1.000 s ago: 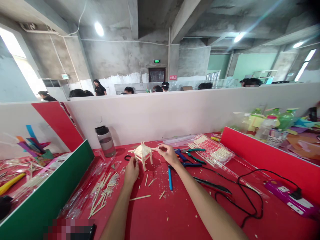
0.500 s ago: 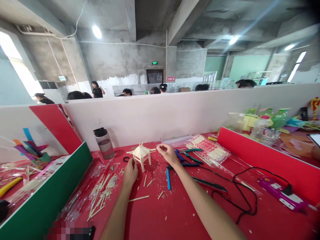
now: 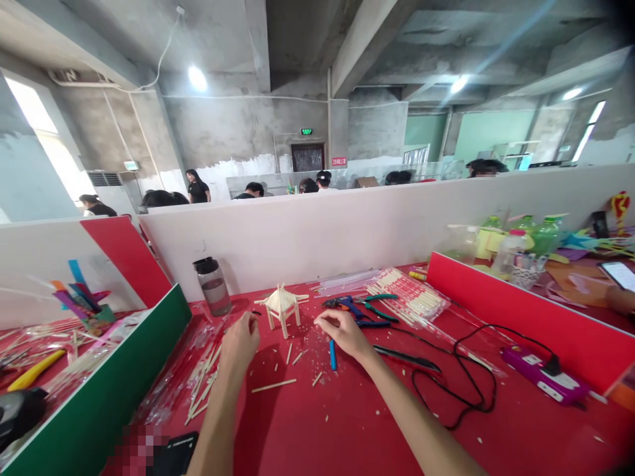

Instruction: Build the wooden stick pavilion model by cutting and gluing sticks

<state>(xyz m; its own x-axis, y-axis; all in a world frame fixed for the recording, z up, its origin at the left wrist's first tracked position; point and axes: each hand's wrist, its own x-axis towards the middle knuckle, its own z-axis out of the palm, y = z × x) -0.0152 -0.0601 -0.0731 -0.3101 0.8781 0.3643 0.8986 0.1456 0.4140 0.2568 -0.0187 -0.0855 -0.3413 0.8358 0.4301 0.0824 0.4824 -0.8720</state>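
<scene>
A small pavilion-like model of pale wooden sticks stands upright on the red table, with a peaked roof and several legs. My left hand is just left of it, apart from the model, its fingers curled over the table; what they hold, if anything, is hidden. Right of the model, my right hand has thumb and forefinger pinched together, and a tiny pale bit seems to show at the tips. Blue-handled pliers lie partly beneath that hand. Loose sticks and crumbs are scattered in front.
Green-handled pliers and bundled sticks lie behind my right hand. A water bottle stands at the back left. A black cable runs to a purple power strip. Green and red dividers flank the table.
My left hand has let go of the model's leg and moved left. My right hand has drawn back from the roof's right edge, down toward me, still pinched. The view has shifted slightly.
</scene>
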